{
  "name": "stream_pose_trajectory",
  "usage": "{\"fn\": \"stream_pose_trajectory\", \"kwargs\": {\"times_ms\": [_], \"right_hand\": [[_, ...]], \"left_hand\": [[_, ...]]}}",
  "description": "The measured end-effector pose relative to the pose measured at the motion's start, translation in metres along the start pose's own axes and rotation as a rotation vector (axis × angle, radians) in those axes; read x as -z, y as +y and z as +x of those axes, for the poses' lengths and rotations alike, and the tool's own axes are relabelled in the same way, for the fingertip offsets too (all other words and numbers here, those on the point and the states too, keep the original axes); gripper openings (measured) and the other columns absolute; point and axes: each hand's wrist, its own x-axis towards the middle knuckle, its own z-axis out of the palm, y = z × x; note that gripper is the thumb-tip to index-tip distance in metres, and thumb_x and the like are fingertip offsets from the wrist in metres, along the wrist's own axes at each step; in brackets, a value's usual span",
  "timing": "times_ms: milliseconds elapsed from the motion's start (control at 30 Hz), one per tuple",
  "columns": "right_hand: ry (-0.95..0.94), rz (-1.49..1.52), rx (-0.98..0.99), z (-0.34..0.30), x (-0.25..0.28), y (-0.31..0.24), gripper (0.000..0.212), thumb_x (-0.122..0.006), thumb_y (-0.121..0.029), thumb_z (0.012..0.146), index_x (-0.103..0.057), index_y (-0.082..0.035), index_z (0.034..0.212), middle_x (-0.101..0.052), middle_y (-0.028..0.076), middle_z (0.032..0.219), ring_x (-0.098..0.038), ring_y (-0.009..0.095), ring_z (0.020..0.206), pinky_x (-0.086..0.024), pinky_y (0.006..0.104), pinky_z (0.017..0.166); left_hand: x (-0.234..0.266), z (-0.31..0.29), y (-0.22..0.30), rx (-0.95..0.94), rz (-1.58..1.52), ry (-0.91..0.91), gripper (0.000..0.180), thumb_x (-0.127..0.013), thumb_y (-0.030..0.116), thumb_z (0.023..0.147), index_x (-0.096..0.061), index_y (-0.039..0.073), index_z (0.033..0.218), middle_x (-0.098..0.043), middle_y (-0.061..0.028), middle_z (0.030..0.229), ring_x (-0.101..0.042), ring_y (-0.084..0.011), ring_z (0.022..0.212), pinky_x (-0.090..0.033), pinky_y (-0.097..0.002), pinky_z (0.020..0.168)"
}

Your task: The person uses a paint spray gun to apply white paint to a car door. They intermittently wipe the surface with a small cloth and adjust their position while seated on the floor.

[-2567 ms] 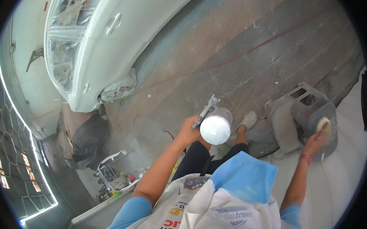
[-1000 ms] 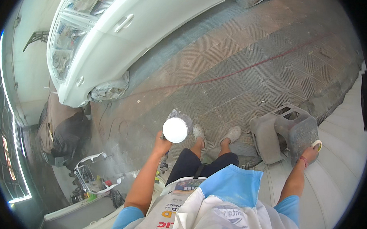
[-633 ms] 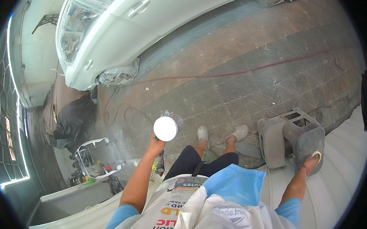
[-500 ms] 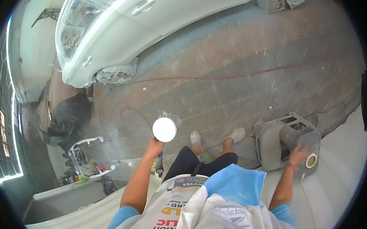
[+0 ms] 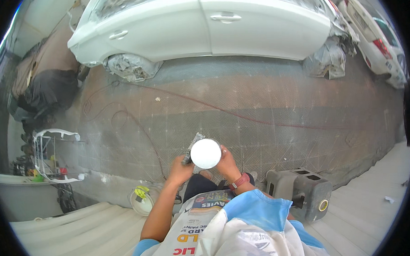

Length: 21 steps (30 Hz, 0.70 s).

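A spray gun (image 5: 197,138) with a round cup on top is in front of my body. The cup's top (image 5: 205,153) shows plain white; whether it is paint or a lid I cannot tell. My left hand (image 5: 181,169) is closed round the gun's dark handle, left of the cup. My right hand (image 5: 227,163) grips the cup's right side, its fingers partly hidden behind the cup. A red band is on the right wrist. Some of the gun's body lies hidden under the cup.
A white car (image 5: 173,35) with covered wheels and windows stands ahead. A red hose (image 5: 222,110) snakes over the floor. At my right is a grey plastic stool (image 5: 290,190) with a yellow-rimmed ring; at my left, a bucket (image 5: 142,205). A white frame (image 5: 41,155) stands farther left.
My right hand has come from the grey stool to the side of the cup. The spray gun in my left hand now sits nearer the middle. The view has turned, showing more of the car.
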Motion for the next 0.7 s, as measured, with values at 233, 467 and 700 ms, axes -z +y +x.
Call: {"fn": "stream_pose_trajectory", "kwargs": {"times_ms": [233,467,700], "right_hand": [[-0.046,-0.191,-0.052,0.052,-0.153,0.009,0.018,-0.065,0.005,0.093,-0.068,0.004,0.111,-0.074,0.007,0.086,-0.072,0.014,0.074,-0.058,0.0284,0.066],[-0.062,-0.196,0.093,0.102,-0.269,0.009,0.005,-0.069,-0.004,0.102,-0.068,0.001,0.103,-0.075,0.008,0.090,-0.072,0.013,0.077,-0.060,0.0293,0.070],[-0.508,-0.188,-0.207,0.150,-0.364,-0.009,0.009,-0.072,-0.004,0.100,-0.069,0.002,0.106,-0.075,0.008,0.093,-0.073,0.014,0.080,-0.061,0.0283,0.072]], "left_hand": [[0.136,0.031,-0.091,0.007,-0.185,0.052,0.025,-0.069,0.015,0.098,-0.073,-0.005,0.112,-0.079,-0.0204,0.101,-0.076,-0.0293,0.095,-0.055,-0.0421,0.083],[0.238,0.046,-0.140,0.069,-0.302,0.228,0.024,-0.068,0.009,0.098,-0.074,-0.004,0.118,-0.079,-0.0130,0.101,-0.073,-0.0212,0.092,-0.055,-0.0391,0.082],[0.328,0.084,-0.153,0.113,-0.506,0.226,0.050,-0.087,0.020,0.090,-0.071,-0.001,0.133,-0.074,-0.0106,0.123,-0.067,-0.0211,0.111,-0.053,-0.0364,0.094]]}}
